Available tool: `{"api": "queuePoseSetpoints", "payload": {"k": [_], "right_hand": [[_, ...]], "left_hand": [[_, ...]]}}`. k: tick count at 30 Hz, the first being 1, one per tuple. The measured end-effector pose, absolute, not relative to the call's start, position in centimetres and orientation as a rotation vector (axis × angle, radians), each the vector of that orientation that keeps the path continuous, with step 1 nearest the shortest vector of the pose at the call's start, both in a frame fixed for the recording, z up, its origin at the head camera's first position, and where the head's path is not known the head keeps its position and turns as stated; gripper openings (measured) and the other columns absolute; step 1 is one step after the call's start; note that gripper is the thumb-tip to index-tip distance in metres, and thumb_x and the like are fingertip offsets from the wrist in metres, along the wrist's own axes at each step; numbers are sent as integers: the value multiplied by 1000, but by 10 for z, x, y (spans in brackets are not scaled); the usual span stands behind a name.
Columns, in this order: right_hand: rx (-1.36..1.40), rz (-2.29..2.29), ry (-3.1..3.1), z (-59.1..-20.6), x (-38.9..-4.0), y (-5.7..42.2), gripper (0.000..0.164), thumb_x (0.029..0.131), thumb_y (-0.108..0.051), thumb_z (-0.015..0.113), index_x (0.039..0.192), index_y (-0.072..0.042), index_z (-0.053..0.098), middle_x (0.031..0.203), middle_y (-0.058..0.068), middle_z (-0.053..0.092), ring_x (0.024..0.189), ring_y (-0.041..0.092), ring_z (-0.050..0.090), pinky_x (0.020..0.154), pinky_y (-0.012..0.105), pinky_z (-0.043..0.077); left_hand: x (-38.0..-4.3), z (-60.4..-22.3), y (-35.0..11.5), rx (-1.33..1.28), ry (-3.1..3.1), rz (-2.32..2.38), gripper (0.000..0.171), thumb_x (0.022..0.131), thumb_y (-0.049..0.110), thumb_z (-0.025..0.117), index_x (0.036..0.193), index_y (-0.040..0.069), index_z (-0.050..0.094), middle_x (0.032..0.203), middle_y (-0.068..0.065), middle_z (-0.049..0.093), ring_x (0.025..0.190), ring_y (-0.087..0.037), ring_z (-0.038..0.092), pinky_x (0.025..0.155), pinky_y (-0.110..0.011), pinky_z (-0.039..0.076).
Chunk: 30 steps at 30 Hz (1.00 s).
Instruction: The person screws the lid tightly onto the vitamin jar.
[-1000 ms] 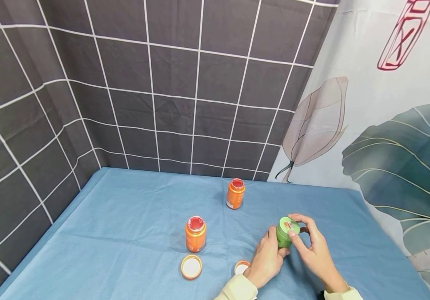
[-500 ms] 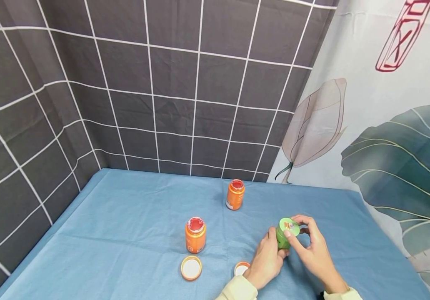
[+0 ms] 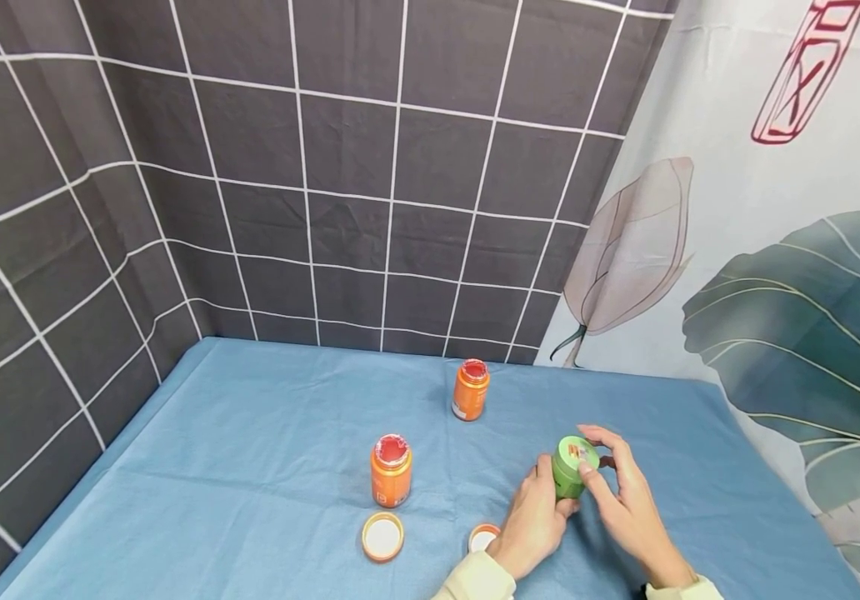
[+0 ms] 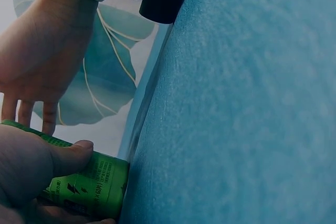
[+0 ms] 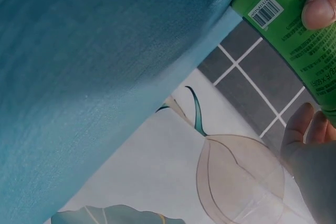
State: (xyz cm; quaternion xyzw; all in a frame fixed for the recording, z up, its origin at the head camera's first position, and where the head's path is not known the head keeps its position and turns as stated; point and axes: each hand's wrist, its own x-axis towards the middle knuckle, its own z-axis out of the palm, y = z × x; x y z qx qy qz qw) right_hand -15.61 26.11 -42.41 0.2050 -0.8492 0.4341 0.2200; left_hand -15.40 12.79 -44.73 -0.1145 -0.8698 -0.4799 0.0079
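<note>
A small green bottle [image 3: 567, 485] with printed labels stands at the right side of the blue table, its green lid [image 3: 578, 451] on top. My left hand [image 3: 531, 525] grips the bottle's body; in the left wrist view the thumb lies along the printed green side [image 4: 105, 184]. My right hand [image 3: 631, 508] holds the lid's rim between thumb and fingers. A barcode shows low on the bottle [image 5: 294, 30] in the right wrist view. Beside my left wrist, partly hidden by it, lies an orange-rimmed cap [image 3: 481, 538] with its white inside up.
Two uncapped orange bottles stand upright: one nearer [image 3: 391, 475], one farther back [image 3: 470, 392]. In front of the nearer one lies another upturned cap [image 3: 382, 536]. Blue cloth [image 3: 250, 467] covers the table, and a dark gridded curtain [image 3: 347, 208] hangs behind it.
My right thumb and fingers have shifted slightly around the lid. My left hand and the bottle stay in place, as do the orange bottles and caps.
</note>
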Motion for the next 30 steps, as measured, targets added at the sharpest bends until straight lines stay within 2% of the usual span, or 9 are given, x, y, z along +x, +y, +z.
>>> {"api": "queuePoseSetpoints", "payload": {"k": [14,30], "right_hand": [[552,1174,-2355,-422,-156,261,37,85,-2,60,120,-8,50,122,3,52,111,7,44,82,16,34],[497,1151,-2324,-426,-158,258,38,79,-1,67,113,-6,51,115,6,51,103,5,44,77,20,35]], "left_hand": [[-154,-447,128,-358,-2714,-1481,42,80,21,71,112,16,44,89,6,52,79,-7,54,67,-26,45],[-154,-449,128,-368,-2716,-1479,39,81,20,69,111,17,45,89,5,52,79,-8,56,66,-26,45]]}}
